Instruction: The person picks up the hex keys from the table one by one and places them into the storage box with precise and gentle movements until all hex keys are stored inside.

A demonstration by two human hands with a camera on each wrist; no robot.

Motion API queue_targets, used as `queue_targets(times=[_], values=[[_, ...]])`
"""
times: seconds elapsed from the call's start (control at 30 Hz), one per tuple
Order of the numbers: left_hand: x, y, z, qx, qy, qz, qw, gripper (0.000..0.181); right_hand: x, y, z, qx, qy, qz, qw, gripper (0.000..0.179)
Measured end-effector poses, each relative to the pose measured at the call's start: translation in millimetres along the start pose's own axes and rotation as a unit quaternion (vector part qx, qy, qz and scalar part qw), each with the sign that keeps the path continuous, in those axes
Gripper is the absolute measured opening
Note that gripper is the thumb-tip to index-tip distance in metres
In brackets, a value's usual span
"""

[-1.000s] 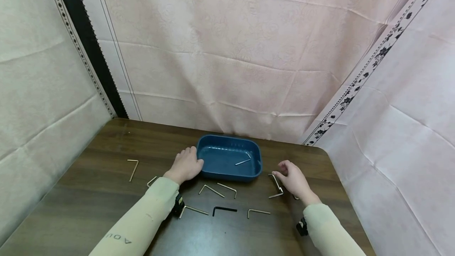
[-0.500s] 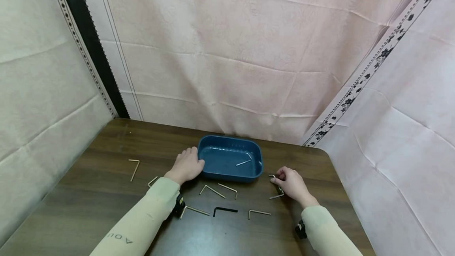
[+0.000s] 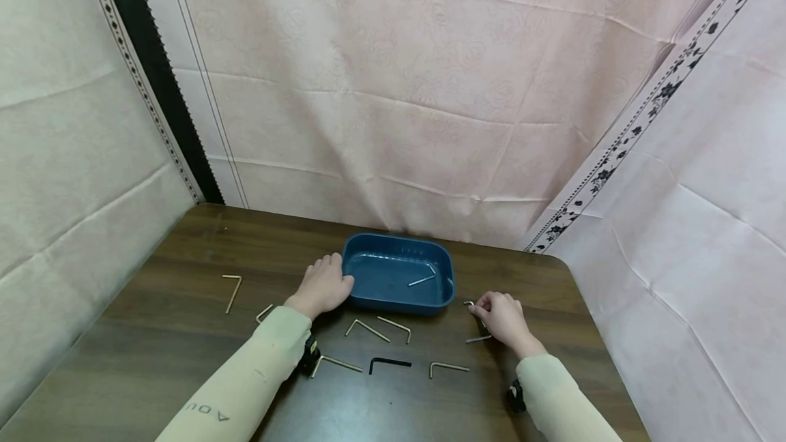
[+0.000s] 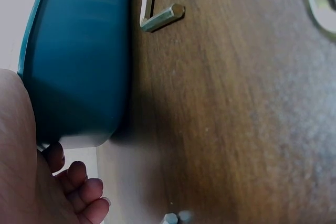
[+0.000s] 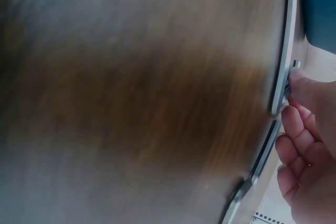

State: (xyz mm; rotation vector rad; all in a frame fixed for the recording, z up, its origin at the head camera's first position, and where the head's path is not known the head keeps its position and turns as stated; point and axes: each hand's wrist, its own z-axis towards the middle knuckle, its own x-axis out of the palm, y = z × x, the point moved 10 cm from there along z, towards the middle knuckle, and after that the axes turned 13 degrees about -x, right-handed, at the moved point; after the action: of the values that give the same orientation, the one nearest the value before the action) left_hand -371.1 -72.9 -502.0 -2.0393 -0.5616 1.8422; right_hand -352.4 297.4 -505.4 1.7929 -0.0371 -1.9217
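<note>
Your right hand [image 3: 503, 316] pinches the hex key [image 3: 469, 303] just right of the blue tray [image 3: 381, 273], whose left end your left hand [image 3: 321, 284] grips. Expect a light, rigid, slick key; take it by the long arm.

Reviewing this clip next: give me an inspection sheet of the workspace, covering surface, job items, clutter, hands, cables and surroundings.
Surface: brown wood-grain table, glossy near the front.
Job items: blue tray with one silvery hex key inside; brass-toned hex keys and a black hex key lie outside it.
Clutter: only tiny specks, too small to identify.
Left hand: holds the tray's left end.
Right hand: pinches a partly hidden hex key right of the tray; another key lies nearer the person.
Cables: nothing seen.
Surroundings: pale cloth hangs behind and at both sides; floral border on the right.
</note>
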Motion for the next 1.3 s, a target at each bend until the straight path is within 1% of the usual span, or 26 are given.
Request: queue_targets(times=[0.37,0.53,0.67,0.8,0.9,1.03,1.17,1.3], values=[[-3.1,-2.6,-2.4,0.003,-0.002,0.0,1.0,0.047,0,9,2.7,-0.015,-0.008,-0.025,0.9995,0.017],[-2.2,-2.4,-2.1,0.004,0.0,0.003,1.0,0.049,2,12,2.0,-0.028,-0.008,-0.038,0.9989,0.018],[0.0,-1.0,-0.5,0.004,0.0,0.005,1.0,0.05,-1,12,2.1,-0.039,-0.019,-0.054,0.9976,0.018],[-2.6,-2.0,-1.6,0.005,-0.001,0.003,1.0,0.049,-10,12,4.2,-0.041,-0.044,-0.06,0.9964,0.017],[-5.5,-3.7,-3.4,0.006,0.0,0.0,1.0,0.048,-19,12,5.3,-0.042,-0.067,-0.052,0.9955,0.016],[-5.1,-3.8,-3.2,0.007,-0.002,-0.003,1.0,0.049,-31,16,6.7,-0.051,-0.109,-0.039,0.992,0.013],[-4.0,-3.1,-2.7,0.005,-0.003,0.0,1.0,0.049,-44,27,8.3,-0.073,-0.152,-0.019,0.9855,0.011],[-3.5,-2.3,-2.5,0.001,-0.002,0.003,1.0,0.047,-54,41,12.9,-0.096,-0.178,-0.006,0.9793,0.01]])
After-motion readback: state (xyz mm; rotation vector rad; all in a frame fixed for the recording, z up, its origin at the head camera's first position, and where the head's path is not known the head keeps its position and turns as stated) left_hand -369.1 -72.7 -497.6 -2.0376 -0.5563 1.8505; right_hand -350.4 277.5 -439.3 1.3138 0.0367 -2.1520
